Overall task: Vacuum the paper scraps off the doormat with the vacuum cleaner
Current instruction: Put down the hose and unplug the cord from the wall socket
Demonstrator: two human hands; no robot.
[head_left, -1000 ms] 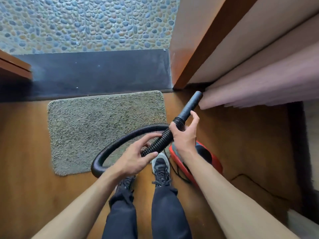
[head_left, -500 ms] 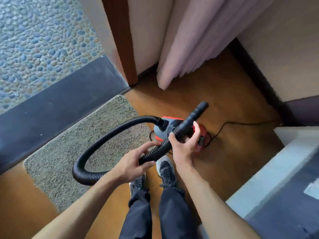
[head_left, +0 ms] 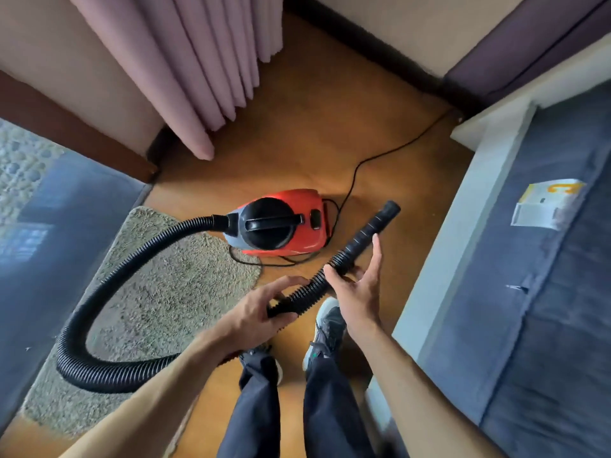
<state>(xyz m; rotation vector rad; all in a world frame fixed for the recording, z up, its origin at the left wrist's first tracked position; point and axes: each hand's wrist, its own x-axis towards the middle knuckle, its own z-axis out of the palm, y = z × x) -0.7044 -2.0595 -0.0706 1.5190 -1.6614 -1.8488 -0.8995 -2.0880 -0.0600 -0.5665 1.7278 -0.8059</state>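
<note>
The red vacuum cleaner (head_left: 291, 206) sits on the wooden floor beside the doormat's corner. Its black ribbed hose (head_left: 99, 299) loops left over the shaggy beige doormat (head_left: 172, 292) and comes back to my hands. My left hand (head_left: 258, 312) grips the hose from above. My right hand (head_left: 358, 292) holds it just below the smooth black nozzle (head_left: 377, 223), thumb over the hose and forefinger straight along the tube. The nozzle points up and right, off the mat. No paper scraps show on the visible mat.
A black power cord (head_left: 360, 160) runs from the vacuum toward the far wall. A pink curtain (head_left: 205, 77) hangs at the back. A grey-blue upholstered piece (head_left: 545, 309) with a sheet of paper (head_left: 545, 203) stands on the right. My shoes (head_left: 327, 322) stand under the hands.
The view has swung right, so the mat slid to the left and the whole vacuum body and the upholstered piece came into sight. Both hands keep their hold on the hose.
</note>
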